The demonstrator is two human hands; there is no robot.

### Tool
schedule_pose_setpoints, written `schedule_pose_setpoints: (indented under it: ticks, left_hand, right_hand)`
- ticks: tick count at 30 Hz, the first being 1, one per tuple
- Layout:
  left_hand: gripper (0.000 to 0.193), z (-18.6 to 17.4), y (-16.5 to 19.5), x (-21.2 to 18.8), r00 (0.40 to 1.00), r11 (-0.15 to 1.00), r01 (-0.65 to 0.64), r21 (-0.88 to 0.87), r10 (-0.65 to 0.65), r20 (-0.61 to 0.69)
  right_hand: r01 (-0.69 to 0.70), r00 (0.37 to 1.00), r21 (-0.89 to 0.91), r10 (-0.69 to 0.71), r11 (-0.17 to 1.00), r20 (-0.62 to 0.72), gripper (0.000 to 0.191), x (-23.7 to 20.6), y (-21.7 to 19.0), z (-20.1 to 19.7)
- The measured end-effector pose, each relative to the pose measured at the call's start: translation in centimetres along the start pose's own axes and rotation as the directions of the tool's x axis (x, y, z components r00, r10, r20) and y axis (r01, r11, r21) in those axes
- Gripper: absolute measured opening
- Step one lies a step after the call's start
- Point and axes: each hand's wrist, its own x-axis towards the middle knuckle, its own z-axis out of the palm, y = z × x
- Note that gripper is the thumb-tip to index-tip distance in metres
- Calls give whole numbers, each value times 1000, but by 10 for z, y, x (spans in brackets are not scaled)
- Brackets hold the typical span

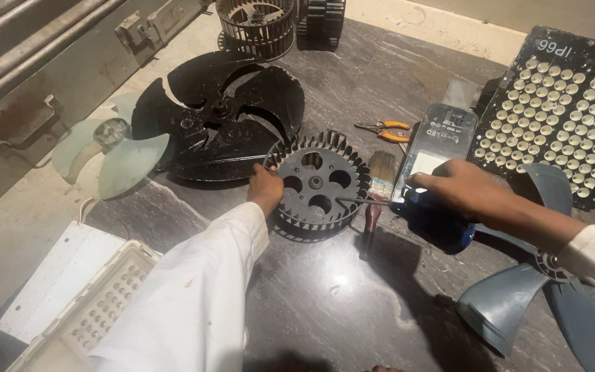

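A black blower wheel (317,184) with many small vanes lies flat on the dark stone table (325,303). My left hand (265,187) grips its left rim. My right hand (457,187) holds a blue spray can (430,222) on its side, with a thin straw nozzle reaching left over the wheel's right part. A paintbrush (377,186) lies just right of the wheel, under the straw.
Black fan blades (225,114) and a pale translucent fan (108,155) lie at the back left. Orange pliers (388,131), a clear packet (442,134), a black LED panel (565,110), a grey fan (538,296), white LED panels (84,289) and another blower wheel (256,24) surround the work.
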Motion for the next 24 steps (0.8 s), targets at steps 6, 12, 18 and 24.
schedule_pose_setpoints:
  ticks: [6, 12, 18, 24]
  left_hand:
    - [48, -3, 4, -4, 1000, 1000, 22, -6, -22, -5]
    - [49, -6, 8, -8, 999, 999, 50, -3, -50, 9]
    - [52, -7, 6, -6, 999, 999, 43, -8, -43, 30]
    - [54, -5, 2, -3, 1000, 999, 7, 40, -7, -1]
  right_hand:
    - [111, 994, -78, -110, 991, 13, 60, 8, -1, 1]
    - [54, 999, 0, -54, 999, 6, 62, -1, -2, 0]
    - [-73, 996, 379, 83, 922, -10, 44, -5, 23, -3]
    - [62, 981, 647, -165, 760, 100, 50, -3, 136, 50]
